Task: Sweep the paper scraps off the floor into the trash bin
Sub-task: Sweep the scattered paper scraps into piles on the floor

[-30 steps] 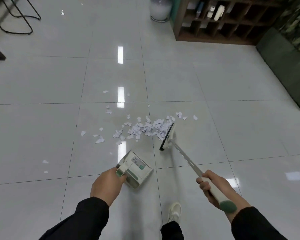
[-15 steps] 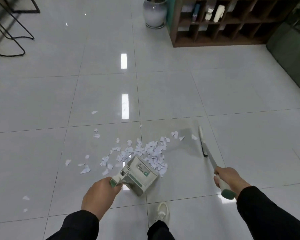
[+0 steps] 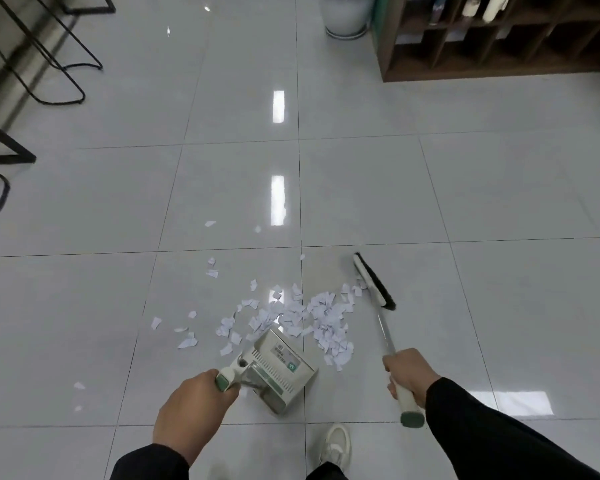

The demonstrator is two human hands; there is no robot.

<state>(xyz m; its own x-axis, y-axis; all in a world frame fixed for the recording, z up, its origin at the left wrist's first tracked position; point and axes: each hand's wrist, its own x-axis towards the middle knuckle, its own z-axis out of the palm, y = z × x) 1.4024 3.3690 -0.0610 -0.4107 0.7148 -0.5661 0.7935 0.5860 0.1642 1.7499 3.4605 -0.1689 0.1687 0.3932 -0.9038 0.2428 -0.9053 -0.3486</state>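
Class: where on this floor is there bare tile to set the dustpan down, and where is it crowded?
Bare: tiles right of the broom, and beyond the scraps toward the shelf. Crowded: paper scraps between dustpan and broom head.

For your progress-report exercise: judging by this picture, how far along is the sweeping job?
Done: most paper scraps are gathered beside the dustpan. In hand: the left hand holds the dustpan, and the right hand holds the broom beside the pile. Left: stray scraps lie apart; no trash bin shows.
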